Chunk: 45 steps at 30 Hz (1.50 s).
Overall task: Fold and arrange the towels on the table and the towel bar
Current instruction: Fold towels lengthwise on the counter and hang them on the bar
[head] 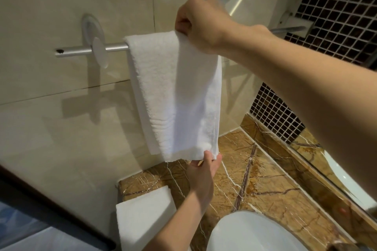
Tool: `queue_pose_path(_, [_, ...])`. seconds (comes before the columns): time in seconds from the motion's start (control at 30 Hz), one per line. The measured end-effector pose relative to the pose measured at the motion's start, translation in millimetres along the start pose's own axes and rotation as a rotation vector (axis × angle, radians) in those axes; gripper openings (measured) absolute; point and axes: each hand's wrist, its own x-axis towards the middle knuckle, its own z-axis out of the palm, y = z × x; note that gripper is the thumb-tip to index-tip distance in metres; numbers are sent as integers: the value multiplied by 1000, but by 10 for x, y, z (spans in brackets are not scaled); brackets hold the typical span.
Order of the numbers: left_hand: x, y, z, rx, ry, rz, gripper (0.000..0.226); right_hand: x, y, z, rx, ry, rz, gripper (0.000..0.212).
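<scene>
White hand towel (175, 96) hangs over the towel bar (79, 51), folded lengthwise, front panel lifted off the back one. Terry cloth: soft, light, limp. It will likely sag and twist unless held at two points, best at hem and corners. Right hand (201, 24) pinches the top fold at the bar, fingers curled on the cloth. Left hand (204, 171) grips the lower right corner, thumb on the front; the panel is taut between the hands. Below, a second towel (142, 216) lies folded flat on the marble counter (261, 181), against the wall. White basin (244, 234) near it.
</scene>
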Motion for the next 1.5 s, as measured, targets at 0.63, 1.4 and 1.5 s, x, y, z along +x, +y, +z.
queue_pose_path(0.63, [162,229,-1011,228,350,227,42,-40,-22,40,-12,6,-17,26])
queue_pose_path(1.4, [372,512,-1407,610,177,514,19,-134,-353,61,94,87,-229,39])
queue_pose_path(1.5, [331,502,-1342,577,182,500,22,-159,-368,103,96,38,-236,43])
